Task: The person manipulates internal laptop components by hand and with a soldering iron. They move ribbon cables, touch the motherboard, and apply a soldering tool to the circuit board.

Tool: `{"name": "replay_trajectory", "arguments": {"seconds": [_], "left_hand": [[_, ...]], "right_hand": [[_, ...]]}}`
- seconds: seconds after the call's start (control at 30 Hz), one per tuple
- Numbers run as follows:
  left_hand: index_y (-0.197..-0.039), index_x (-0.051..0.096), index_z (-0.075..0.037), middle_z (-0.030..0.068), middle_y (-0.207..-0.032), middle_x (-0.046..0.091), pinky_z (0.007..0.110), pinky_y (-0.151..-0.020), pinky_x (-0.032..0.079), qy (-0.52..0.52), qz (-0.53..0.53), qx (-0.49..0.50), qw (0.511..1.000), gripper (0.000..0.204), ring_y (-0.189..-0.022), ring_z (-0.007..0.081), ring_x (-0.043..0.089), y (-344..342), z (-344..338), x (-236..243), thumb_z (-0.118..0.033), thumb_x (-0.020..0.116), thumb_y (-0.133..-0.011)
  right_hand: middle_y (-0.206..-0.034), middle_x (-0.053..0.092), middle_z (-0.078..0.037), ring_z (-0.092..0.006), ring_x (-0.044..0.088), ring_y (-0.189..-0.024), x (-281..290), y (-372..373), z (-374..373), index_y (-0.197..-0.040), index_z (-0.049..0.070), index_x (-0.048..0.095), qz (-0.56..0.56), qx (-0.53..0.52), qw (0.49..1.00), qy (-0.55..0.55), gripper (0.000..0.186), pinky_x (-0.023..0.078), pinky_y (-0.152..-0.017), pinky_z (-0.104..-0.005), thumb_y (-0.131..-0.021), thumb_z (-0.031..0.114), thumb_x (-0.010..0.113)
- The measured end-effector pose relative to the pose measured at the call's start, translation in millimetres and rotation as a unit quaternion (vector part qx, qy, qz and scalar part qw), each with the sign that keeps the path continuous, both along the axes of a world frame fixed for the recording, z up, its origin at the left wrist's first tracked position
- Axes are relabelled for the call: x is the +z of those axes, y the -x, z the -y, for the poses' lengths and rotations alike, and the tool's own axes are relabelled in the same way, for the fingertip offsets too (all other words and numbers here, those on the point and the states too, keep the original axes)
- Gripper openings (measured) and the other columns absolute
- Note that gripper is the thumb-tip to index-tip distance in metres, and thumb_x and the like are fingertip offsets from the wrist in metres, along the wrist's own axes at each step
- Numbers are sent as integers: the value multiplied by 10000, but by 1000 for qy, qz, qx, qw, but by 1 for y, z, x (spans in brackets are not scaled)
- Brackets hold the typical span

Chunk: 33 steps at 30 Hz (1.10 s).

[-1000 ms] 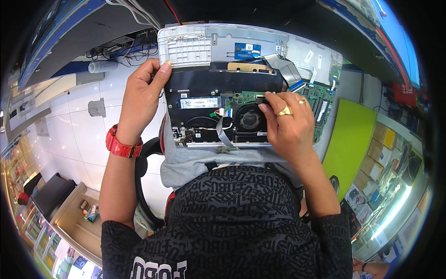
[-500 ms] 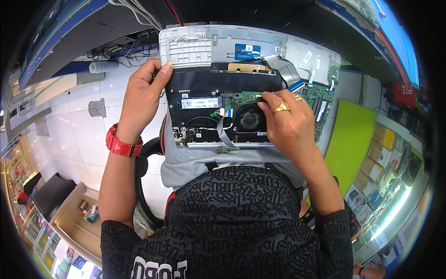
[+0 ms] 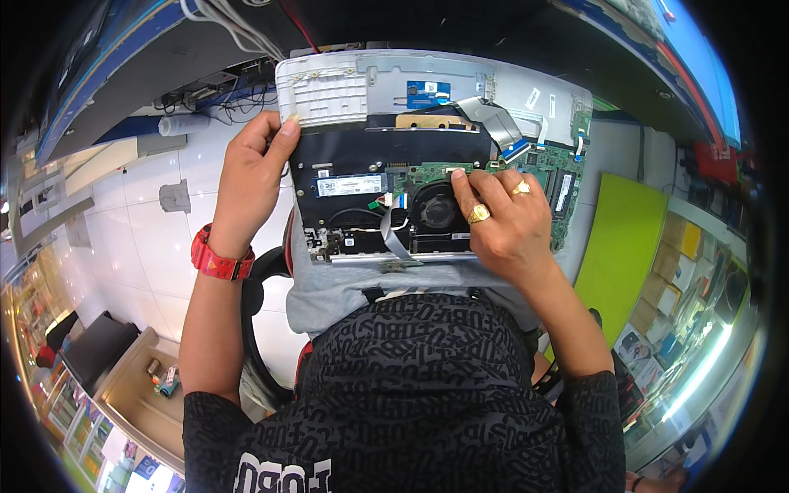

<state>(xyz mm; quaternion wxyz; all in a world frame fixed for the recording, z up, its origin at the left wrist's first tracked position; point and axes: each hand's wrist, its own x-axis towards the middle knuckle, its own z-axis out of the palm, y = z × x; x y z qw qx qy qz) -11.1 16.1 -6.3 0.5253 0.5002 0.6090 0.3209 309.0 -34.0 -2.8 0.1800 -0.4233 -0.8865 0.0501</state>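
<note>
An opened laptop base (image 3: 329,148) lies across my lap, its inside facing up. My left hand (image 3: 259,164) is closed on its far left corner, thumb on top of the pale plastic. My right hand (image 3: 507,215), with gold rings, rests over the green circuit board (image 3: 427,171). Its index fingertip touches the board just above the round black fan (image 3: 436,208); the other fingers are bent, and anything under them is hidden. Left of the fan sit a slim drive module (image 3: 352,186) and a loose grey ribbon cable (image 3: 393,234). A broad grey flat cable (image 3: 497,125) crosses behind my right hand.
Beyond the laptop runs a dark bench edge (image 3: 460,33) with hanging white cables (image 3: 230,29). A lime-green panel (image 3: 620,255) and a lit glass display case (image 3: 686,329) stand at the right. An open beige drawer (image 3: 140,394) is at the lower left.
My right hand has gone from a pinch to a flatter pose, its index fingertip now on the board. The laptop has shifted slightly left and nearer in the picture. My left hand keeps its hold.
</note>
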Motion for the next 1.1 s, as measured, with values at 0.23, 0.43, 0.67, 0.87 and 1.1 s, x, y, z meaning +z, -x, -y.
{"name": "replay_trajectory", "arguments": {"seconds": [0.23, 0.43, 0.67, 0.87, 1.1], "left_hand": [[-991, 648, -62, -95, -766, 531, 198, -567, 295, 40, 32, 49, 998, 255, -644, -3, 369, 0, 2, -11, -292, 594, -1087], [-945, 635, -101, -100, -719, 491, 196, -520, 261, 31, 31, 63, 997, 269, -579, -4, 339, -1, 1, -13, -322, 583, -1090], [-947, 632, -101, -100, -715, 478, 198, -523, 256, 23, 14, 40, 999, 267, -582, -1, 323, 0, -2, -10, -319, 580, -1091], [-953, 629, -98, -103, -713, 473, 198, -526, 253, 17, -7, 32, 999, 269, -588, -4, 320, 2, -3, -13, -318, 572, -1096], [-957, 612, -123, -133, -702, 425, 181, -523, 201, 23, -2, 33, 999, 236, -579, -21, 263, 1, -4, -16, -310, 570, -1095]], "right_hand": [[-1084, 653, -113, -299, 625, -952, 7, -43, 26, -1200, 31, 681, -99, -98, 990, -13, 424, 468, -815, -437, -794, 57, 800], [-1132, 651, -168, -350, 620, -1020, 9, -100, 42, -1247, -5, 651, -92, -298, 950, 12, 352, 487, -912, -439, -918, 89, 733], [-1075, 656, -69, -122, 608, -957, -12, -119, 35, -1340, -55, 591, -384, -397, 784, 285, 399, 510, -889, -289, -987, 99, 695], [-1005, 639, -35, -80, 573, -850, -15, -115, 33, -1331, -86, 582, -406, -367, 780, 305, 402, 509, -816, -259, -985, 85, 694], [-1006, 642, -42, -71, 575, -834, -12, -115, 32, -1342, -95, 560, -398, -362, 782, 314, 418, 503, -780, -238, -991, 90, 691]]}}
